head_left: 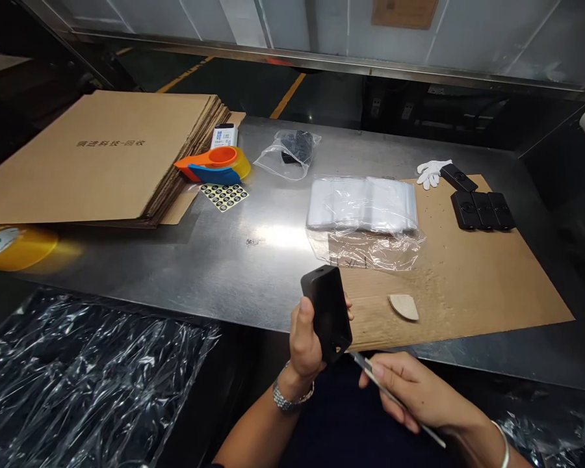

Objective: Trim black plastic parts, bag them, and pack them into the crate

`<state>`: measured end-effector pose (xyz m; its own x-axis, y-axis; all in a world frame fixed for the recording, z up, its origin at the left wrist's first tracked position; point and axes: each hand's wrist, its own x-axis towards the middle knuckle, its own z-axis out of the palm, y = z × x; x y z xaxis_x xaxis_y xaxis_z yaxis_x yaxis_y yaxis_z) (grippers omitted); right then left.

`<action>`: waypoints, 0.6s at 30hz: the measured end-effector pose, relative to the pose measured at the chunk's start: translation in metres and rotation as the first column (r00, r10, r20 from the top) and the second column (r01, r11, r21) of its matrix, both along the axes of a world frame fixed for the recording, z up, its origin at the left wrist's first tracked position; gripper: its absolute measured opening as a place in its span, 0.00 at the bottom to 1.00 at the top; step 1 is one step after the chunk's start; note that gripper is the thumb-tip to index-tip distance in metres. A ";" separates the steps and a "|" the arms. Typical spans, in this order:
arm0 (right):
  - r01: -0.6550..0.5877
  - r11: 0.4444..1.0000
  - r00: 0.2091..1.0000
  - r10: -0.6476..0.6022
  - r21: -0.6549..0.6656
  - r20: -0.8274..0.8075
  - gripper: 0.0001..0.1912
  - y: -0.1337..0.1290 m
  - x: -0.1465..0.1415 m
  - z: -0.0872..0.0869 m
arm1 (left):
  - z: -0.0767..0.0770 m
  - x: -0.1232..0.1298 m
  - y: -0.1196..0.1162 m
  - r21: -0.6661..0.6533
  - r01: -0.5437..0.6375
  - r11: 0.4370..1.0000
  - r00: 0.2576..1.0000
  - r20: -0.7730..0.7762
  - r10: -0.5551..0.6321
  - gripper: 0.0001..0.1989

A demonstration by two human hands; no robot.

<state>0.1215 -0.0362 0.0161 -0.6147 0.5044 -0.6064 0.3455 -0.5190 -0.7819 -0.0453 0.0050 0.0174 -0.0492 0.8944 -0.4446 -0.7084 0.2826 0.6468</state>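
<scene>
Tilted upright in my left hand point(306, 344) is a black rectangular plastic housing point(327, 312), with the thumb on its near side and fingertips showing at its far edge. A small opening shows at the housing's lower corner. My right hand point(414, 390) pinches a slim metal tool point(394, 398) like a pen. Its narrow tip is close beside that corner; whether it touches I cannot tell. Beyond the hands, a tan wedge-shaped piece point(403, 307) lies on a cardboard sheet point(497, 286).
Several black housings point(482, 210) and a white glove point(433, 173) sit at the back right. Clear plastic bags point(363, 205) lie mid-table. Leftward are a tape dispenser point(214, 166), a sticker sheet point(225, 196), a bagged black item point(296, 148) and stacked cardboard point(102, 156). Black plastic film point(88, 383) fills the lower left.
</scene>
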 end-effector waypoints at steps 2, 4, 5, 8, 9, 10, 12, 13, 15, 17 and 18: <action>-0.036 0.966 0.981 -0.014 -0.256 -0.192 0.24 -0.004 -0.001 -0.008 | 0.001 0.000 0.004 0.047 -0.003 0.999 0.999 0.040 0.001 0.25; 0.000 0.963 0.955 -0.080 -0.270 -0.285 0.24 -0.005 -0.001 -0.011 | 0.000 -0.001 0.009 0.028 0.020 0.999 0.996 0.087 -0.023 0.25; 0.069 0.976 0.950 -0.127 -0.205 -0.284 0.22 -0.004 -0.001 -0.010 | -0.001 -0.001 0.011 -0.009 0.043 0.999 0.993 0.111 -0.042 0.25; 0.277 0.928 0.959 -0.249 0.248 -0.137 0.17 0.006 0.000 0.001 | -0.007 0.001 0.014 -0.147 0.157 0.977 0.975 0.178 -0.130 0.25; 0.271 0.862 0.961 -0.265 0.429 -0.074 0.15 0.011 0.000 0.006 | -0.009 0.003 0.014 -0.189 0.209 0.959 0.963 0.210 -0.168 0.24; 0.224 0.782 0.965 -0.262 0.582 -0.019 0.14 0.015 -0.001 0.010 | -0.010 0.005 0.013 -0.224 0.262 0.939 0.947 0.247 -0.205 0.25; 0.078 0.635 0.976 -0.205 0.768 0.070 0.12 0.021 -0.005 0.016 | -0.013 0.011 0.011 -0.266 0.345 0.900 0.914 0.314 -0.258 0.25; 0.008 0.583 0.981 -0.164 0.813 0.108 0.12 0.023 -0.008 0.017 | -0.014 0.013 0.009 -0.279 0.369 0.886 0.903 0.333 -0.271 0.25; -0.113 0.507 0.976 -0.102 0.854 0.190 0.13 0.026 -0.012 0.017 | -0.014 0.019 0.005 -0.302 0.390 0.870 0.895 0.345 -0.282 0.26; -0.203 0.461 0.959 -0.083 0.864 0.270 0.15 0.025 -0.016 0.014 | -0.014 0.023 0.002 -0.320 0.380 0.868 0.903 0.332 -0.273 0.25; -0.236 0.447 0.949 -0.085 0.863 0.304 0.15 0.025 -0.017 0.013 | -0.013 0.024 0.001 -0.324 0.372 0.870 0.907 0.327 -0.266 0.25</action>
<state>0.1048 -0.0114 0.0293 -0.5756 0.8178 0.0037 0.6140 0.4351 -0.6586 -0.0212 0.0062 0.0041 0.3762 0.6061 -0.7008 -0.6652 0.7032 0.2511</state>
